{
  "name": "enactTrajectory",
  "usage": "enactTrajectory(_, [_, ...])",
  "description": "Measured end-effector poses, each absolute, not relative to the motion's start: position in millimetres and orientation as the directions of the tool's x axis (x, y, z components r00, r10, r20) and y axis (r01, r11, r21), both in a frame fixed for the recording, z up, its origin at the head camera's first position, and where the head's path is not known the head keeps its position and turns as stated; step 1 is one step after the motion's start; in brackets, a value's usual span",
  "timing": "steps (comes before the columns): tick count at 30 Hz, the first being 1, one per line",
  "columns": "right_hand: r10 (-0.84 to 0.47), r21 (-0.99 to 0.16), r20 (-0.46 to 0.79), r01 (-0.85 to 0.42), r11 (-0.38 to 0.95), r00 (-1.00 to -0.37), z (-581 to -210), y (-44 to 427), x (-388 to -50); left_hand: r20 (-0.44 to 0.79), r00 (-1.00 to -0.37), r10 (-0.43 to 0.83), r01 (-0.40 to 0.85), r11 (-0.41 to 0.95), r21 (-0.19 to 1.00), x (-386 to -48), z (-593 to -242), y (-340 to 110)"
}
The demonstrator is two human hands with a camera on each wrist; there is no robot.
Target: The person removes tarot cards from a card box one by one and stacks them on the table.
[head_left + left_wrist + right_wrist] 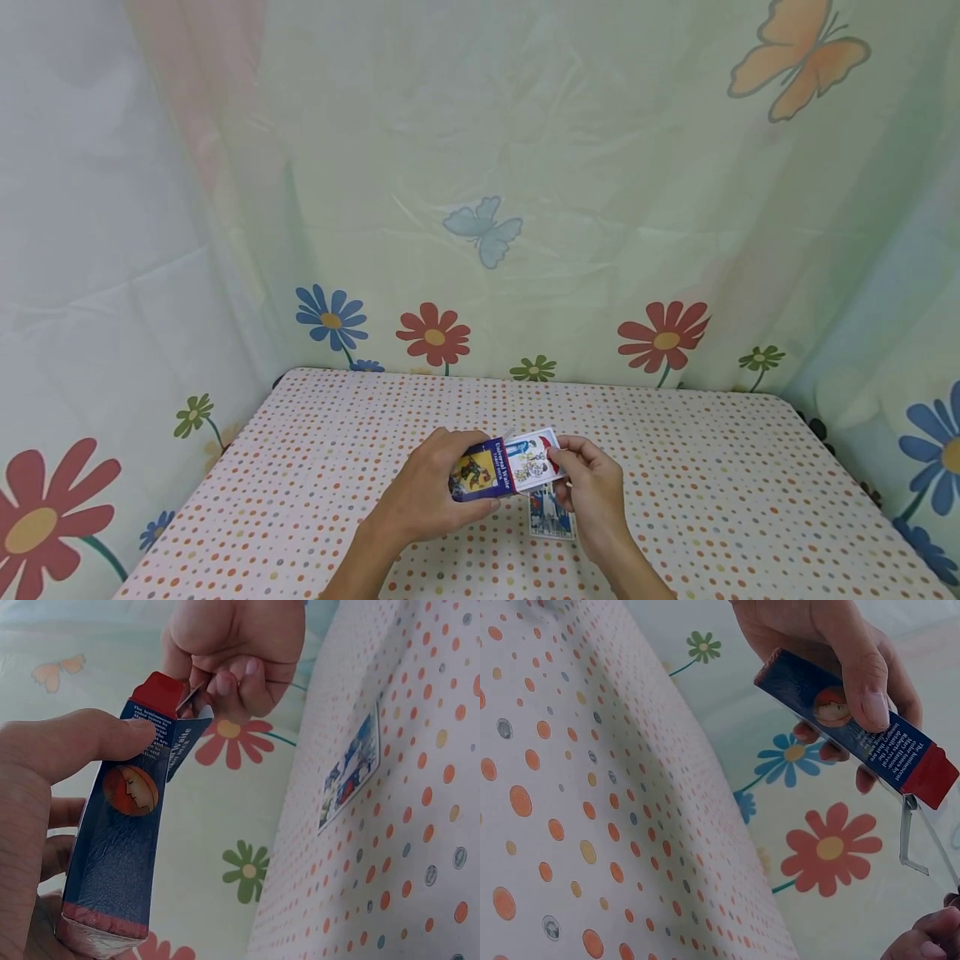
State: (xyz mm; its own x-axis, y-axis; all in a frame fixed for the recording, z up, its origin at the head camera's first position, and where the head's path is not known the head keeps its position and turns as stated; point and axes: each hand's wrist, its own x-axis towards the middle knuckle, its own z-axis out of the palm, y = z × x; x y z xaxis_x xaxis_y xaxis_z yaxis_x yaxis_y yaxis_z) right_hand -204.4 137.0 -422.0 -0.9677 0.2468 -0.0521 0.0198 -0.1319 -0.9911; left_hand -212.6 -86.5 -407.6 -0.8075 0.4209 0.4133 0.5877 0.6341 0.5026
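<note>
My left hand [423, 492] grips a dark blue tarot card box [480, 473], fingers along one side and thumb along the other. The box lies tilted above the table, its red side flap [159, 691] standing out at the open end. A tarot card [531, 460] with a white border sticks partly out of that end. My right hand [596, 504] pinches the card's outer edge between thumb and fingers. Whether more cards come with it cannot be told. Below, another tarot card [551, 523] lies face up on the table, partly covered by the right hand and the held card.
The table [337, 433] has a white cloth with coloured dots. Hanging cloth [570, 208] printed with flowers and butterflies stands behind the table and at both sides.
</note>
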Motion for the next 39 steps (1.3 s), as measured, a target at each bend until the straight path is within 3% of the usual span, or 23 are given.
enactTrajectory(24, [0.306, -0.984, -0.009, -0.046, -0.171, -0.952, -423.4, 140.8, -206.6, 0.401, -0.808, 0.431, 0.588, 0.635, 0.501, -213.2, -406.7, -87.1])
enactTrajectory(39, [0.418, -0.99, 0.077, -0.118, -0.074, -0.905, -425.7, 138.9, -208.4, 0.377, -0.809, 0.45, 0.587, 0.611, 0.531, -212.4, -405.2, -88.6])
